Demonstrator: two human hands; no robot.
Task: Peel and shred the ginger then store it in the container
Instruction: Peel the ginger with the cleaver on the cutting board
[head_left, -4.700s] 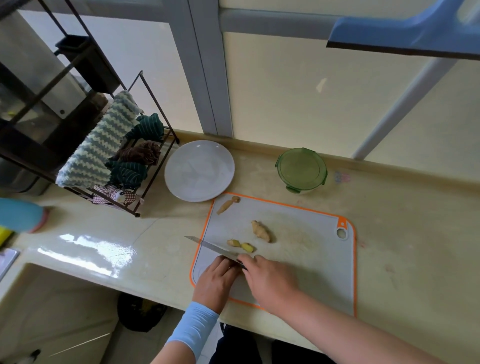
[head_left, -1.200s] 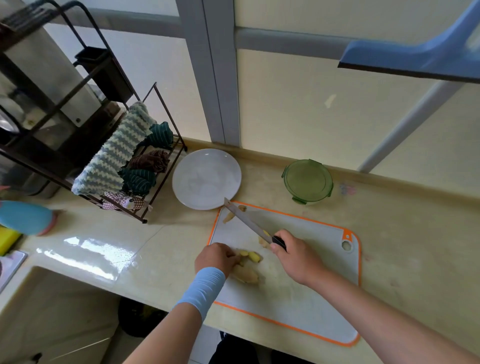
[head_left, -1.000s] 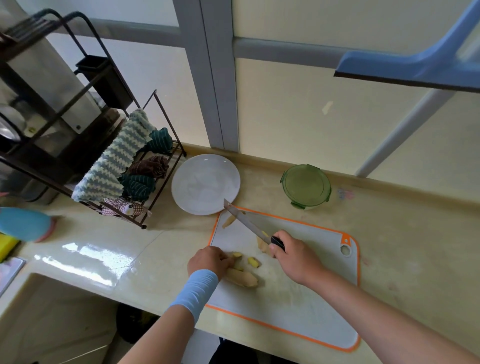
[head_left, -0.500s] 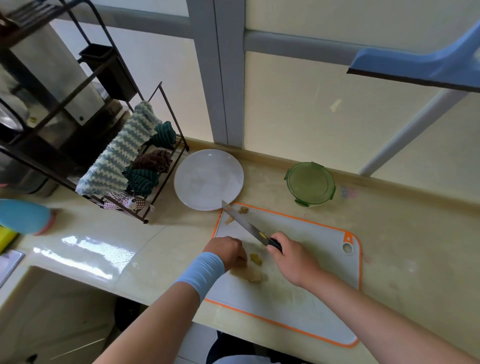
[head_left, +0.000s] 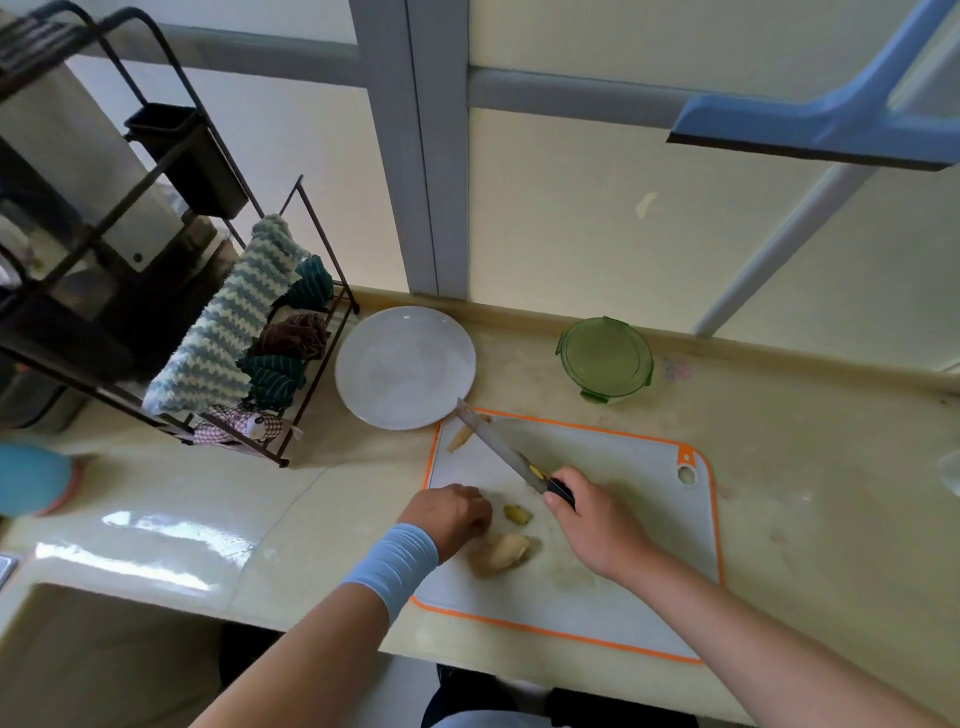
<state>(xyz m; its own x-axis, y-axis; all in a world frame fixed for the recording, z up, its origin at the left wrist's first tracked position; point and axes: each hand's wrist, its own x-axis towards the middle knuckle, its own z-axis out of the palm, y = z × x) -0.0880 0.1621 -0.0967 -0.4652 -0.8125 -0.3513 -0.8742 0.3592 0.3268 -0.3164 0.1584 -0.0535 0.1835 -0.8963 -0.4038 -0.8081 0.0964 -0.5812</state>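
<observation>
**A:** Where did the ginger sit?

**B:** The big ginger piece (head_left: 501, 553) lay on the cutting board (head_left: 623, 519), by its left edge and toward the near side. A small chunk (head_left: 518, 514) lay just beyond it. A pale strip (head_left: 460, 439) rested at the board's far left corner.

**A:** And the hands?

**B:** The right hand (head_left: 597, 525) was wrapped around the handle of the knife (head_left: 493, 441). The blade slanted toward that far left corner, with a yellow scrap stuck to its flat. The left hand (head_left: 449, 512) had its fingers curled against the big piece's left end. I could not tell whether it actually gripped the piece, since the fingertips were hidden.

**A:** What could have gone wrong from there?

**B:** To my eye the piece looked rounded and slick, so it might have rolled under the blade. The curled fingers also sat close to where a cut would land. The blade tip reached the rim of the plate (head_left: 405, 366), so a careless swing might have clipped it. The green container (head_left: 605, 358) stood at the far edge of the surface (head_left: 805, 519), apparently lidded and well apart from the ginger. Shreds carried that far might have scattered.
</observation>
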